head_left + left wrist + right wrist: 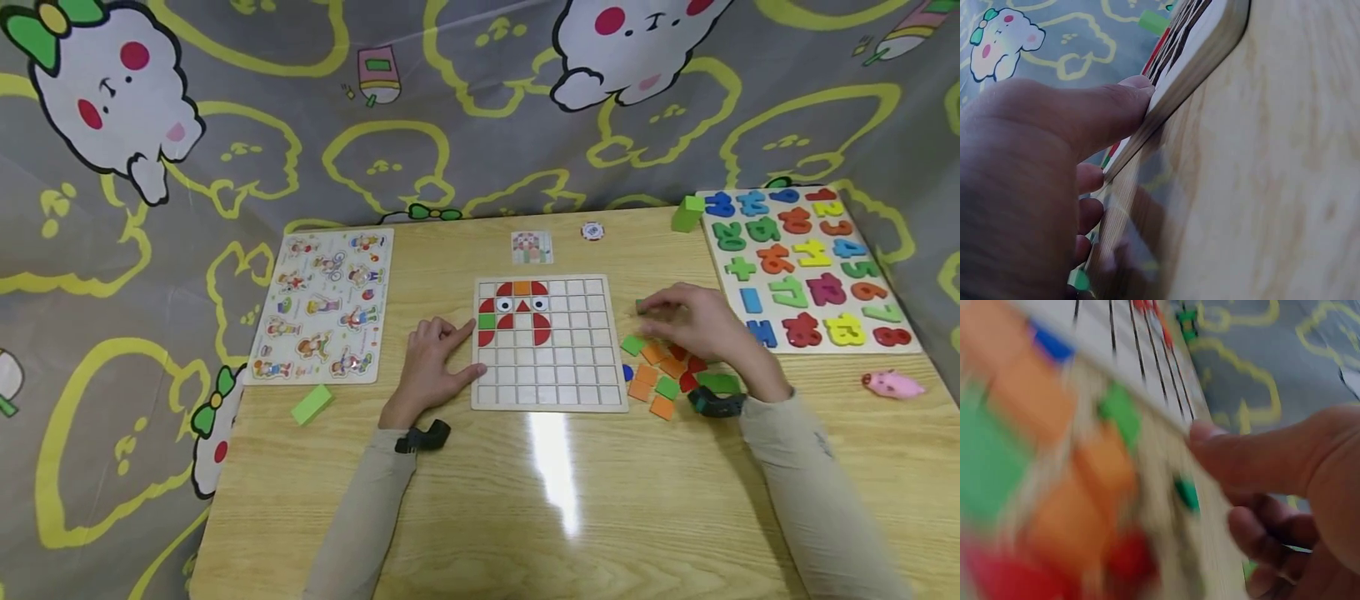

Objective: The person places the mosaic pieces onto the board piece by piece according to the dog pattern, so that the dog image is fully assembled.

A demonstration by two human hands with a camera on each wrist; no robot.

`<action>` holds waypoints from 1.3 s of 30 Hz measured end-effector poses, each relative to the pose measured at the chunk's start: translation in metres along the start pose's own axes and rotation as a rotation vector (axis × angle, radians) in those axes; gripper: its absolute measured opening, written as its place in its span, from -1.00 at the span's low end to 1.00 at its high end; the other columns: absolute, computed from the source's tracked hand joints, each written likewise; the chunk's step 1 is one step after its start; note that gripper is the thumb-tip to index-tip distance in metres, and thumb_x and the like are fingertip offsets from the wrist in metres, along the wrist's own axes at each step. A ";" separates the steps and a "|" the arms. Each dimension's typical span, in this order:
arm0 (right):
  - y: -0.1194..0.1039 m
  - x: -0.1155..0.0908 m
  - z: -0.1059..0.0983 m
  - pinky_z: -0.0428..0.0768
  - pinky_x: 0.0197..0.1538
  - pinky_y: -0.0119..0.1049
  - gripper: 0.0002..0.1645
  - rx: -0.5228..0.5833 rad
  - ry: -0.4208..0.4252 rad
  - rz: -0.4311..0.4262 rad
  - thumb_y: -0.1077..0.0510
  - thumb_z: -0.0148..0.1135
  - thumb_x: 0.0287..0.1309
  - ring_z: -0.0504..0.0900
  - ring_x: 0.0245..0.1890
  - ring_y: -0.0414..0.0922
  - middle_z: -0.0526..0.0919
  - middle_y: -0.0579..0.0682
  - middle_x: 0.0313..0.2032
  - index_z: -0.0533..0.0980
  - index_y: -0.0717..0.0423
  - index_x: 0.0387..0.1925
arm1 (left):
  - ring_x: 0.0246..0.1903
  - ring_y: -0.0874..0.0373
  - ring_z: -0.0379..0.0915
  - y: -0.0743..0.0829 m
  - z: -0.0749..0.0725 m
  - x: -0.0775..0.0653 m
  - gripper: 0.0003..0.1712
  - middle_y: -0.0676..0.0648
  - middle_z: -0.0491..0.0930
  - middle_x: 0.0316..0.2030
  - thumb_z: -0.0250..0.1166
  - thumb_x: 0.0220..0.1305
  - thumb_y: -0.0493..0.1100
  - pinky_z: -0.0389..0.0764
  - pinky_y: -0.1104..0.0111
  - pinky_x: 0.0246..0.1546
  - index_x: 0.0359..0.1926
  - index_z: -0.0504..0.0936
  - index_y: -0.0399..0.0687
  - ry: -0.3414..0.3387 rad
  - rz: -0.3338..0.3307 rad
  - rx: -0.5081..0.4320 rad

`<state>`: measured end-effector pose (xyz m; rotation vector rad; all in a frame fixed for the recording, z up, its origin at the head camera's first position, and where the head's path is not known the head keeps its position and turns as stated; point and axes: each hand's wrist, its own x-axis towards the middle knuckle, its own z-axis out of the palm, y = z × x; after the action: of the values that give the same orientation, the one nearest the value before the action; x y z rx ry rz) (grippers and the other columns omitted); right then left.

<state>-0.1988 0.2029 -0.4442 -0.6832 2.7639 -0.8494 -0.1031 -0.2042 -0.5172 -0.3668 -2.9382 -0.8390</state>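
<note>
left hand [431, 362] steadying wooden grid board [550, 392] (square cells)

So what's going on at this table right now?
A person is filling a white grid board with coloured tiles; a small red, orange and green figure sits in its upper left. The left hand rests against the board's left edge, steadying it. The right hand reaches over the loose tiles beside the board, at a small green piece; whether it grips one is unclear.
</note>
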 end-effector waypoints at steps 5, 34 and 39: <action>0.030 -0.035 -0.017 0.50 -0.14 -0.16 -0.73 -0.038 -0.096 0.020 0.18 0.42 0.14 0.62 -0.18 -0.03 0.72 0.01 -0.16 0.70 0.05 -0.08 | -0.14 0.06 0.13 0.001 -0.001 0.000 -0.14 -0.01 0.33 -0.08 0.32 0.13 0.34 0.15 0.19 -0.08 0.42 0.38 0.20 -0.006 -0.006 -0.004; -0.043 0.028 0.052 0.54 -0.35 -0.42 -0.71 0.405 0.100 -0.010 0.03 0.47 0.09 0.61 -0.43 -0.13 0.67 -0.06 -0.35 0.65 0.00 -0.15 | -0.16 0.07 0.11 -0.003 0.002 -0.002 -0.14 0.00 0.33 -0.08 0.33 0.15 0.34 0.12 0.21 -0.11 0.42 0.38 0.20 0.017 0.019 -0.020; -0.078 0.049 0.090 0.52 -0.38 -0.40 -0.69 0.321 0.066 -0.184 0.05 0.49 0.06 0.59 -0.48 -0.22 0.67 -0.11 -0.42 0.67 0.09 -0.17 | -0.15 0.08 0.12 -0.003 0.003 -0.001 -0.14 0.01 0.33 -0.09 0.32 0.14 0.36 0.13 0.20 -0.10 0.42 0.38 0.23 0.016 0.018 -0.013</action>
<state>-0.1869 0.0782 -0.4756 -0.8670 2.5574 -1.3386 -0.1031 -0.2055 -0.5218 -0.3852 -2.9117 -0.8552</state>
